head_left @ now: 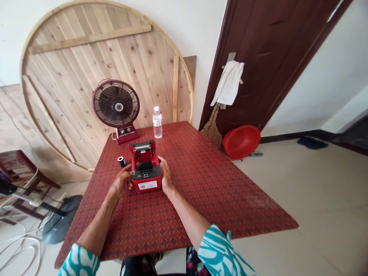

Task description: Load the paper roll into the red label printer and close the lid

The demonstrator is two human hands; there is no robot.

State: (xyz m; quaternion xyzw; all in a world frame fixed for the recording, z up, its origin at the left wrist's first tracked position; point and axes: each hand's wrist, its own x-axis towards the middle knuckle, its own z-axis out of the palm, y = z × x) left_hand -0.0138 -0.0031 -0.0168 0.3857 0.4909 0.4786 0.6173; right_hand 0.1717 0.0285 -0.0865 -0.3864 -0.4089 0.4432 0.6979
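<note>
A red and black label printer (148,184) sits on the table with its lid raised and a white sticker on its front. Inside its cavity a dark part shows, which I cannot make out. My left hand (122,183) is at the printer's left front corner, fingers curled against its side. Along the right side lies my right hand (166,175), its fingers wrapped round the edge. Just behind my left hand stands a small dark roll (122,162) with a white core end.
A red patterned cloth covers the table (207,184). Behind the printer stand a fan (116,105) and a water bottle (157,123). A round wooden tabletop (69,73) leans on the wall. On the floor are a red basin (242,141), a broom (212,128) and cables at left.
</note>
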